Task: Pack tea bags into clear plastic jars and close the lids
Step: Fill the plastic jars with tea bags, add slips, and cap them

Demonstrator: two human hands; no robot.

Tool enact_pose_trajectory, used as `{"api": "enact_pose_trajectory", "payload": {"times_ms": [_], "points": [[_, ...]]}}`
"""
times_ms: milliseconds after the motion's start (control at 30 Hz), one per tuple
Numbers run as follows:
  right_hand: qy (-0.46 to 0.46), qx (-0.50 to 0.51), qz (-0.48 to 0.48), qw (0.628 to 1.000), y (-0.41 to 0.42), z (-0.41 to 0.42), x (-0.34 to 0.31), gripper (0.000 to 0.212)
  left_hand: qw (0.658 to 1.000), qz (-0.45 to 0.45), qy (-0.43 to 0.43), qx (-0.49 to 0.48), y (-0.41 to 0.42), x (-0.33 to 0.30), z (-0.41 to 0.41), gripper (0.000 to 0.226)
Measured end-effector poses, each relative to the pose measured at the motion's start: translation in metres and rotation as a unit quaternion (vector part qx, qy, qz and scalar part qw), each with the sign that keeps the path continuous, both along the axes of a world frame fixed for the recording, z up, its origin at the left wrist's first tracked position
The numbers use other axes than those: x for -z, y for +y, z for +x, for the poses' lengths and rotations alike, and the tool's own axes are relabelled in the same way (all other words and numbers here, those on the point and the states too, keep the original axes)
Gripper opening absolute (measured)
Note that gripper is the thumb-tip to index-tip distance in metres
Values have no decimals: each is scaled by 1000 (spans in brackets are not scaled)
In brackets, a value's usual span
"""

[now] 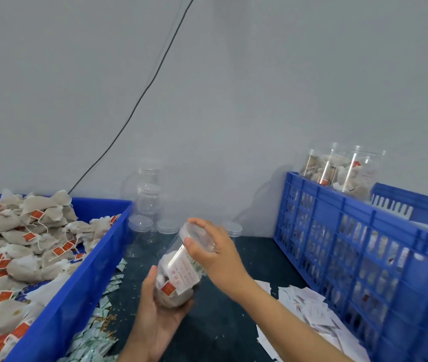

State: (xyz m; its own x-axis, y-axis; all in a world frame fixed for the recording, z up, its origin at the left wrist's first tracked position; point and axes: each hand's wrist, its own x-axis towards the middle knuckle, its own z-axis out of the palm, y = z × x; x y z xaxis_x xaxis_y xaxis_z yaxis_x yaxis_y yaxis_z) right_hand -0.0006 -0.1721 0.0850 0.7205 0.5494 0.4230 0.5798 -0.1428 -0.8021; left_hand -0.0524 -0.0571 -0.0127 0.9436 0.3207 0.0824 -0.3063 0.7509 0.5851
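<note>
**Lid going on a filled jar, both hands on it**

Left hand (155, 312): palm up, fingers curled under the base of the clear plastic jar (181, 270), thumb up along its left side. Grips it. Jar is tilted, mouth pointing far-left, held above the dark table (223, 322) near centre.

Right hand (213, 249): fingers curled over the clear round lid (194, 235) at the jar mouth, thumb on its near edge. Lid sits at the mouth; whether it is fully seated, cannot tell.

Jar contents: beige mesh tea bags with red tags, plus a white printed paper slip against the wall. Jar wall smooth, see-through, cylindrical.

Left: solid-walled blue bin (77, 283) heaped with tea bags (17, 257), soft pouches with strings and red-orange tags. Small green-white sachets (95, 333) scattered on the table just beside it.

Far centre: empty clear jars (147, 205), lidded, some stacked, against the grey wall.

Right: blue lattice crate (351, 257), slotted rigid plastic. Filled jars (343, 171) stick up at its far end. White paper slips (309, 307) lie loose at its base.

Thin black cable (140, 100) runs diagonally down the wall.
</note>
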Motion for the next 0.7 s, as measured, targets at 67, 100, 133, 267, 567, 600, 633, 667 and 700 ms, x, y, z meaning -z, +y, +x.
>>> {"api": "enact_pose_trajectory", "payload": {"times_ms": [67,100,133,267,567,600,633,667,700], "points": [[12,0,7,1000,-6,-6,-10,33,999,-11,24,-23,-4,-8,3,45],[13,2,11,1000,-10,-10,-14,35,999,-8,38,-31,-8,-16,5,45],[8,10,20,1000,-15,-13,-17,38,998,4,53,-34,-13,-24,8,47],[45,67,98,992,-42,-16,-44,62,997,50,44,-28,-44,-62,14,51],[158,109,214,958,-122,0,-103,87,982,102,-134,85,-146,-149,54,63],[153,124,220,955,-132,4,-110,86,981,107,-134,96,-155,-154,61,63],[146,135,220,955,-142,7,-117,86,978,120,-132,106,-163,-158,67,64],[138,142,214,957,-152,12,-124,86,975,146,-128,108,-171,-162,73,64],[128,149,205,959,-163,16,-130,87,971,184,-116,97,-178,-166,78,65]]}}
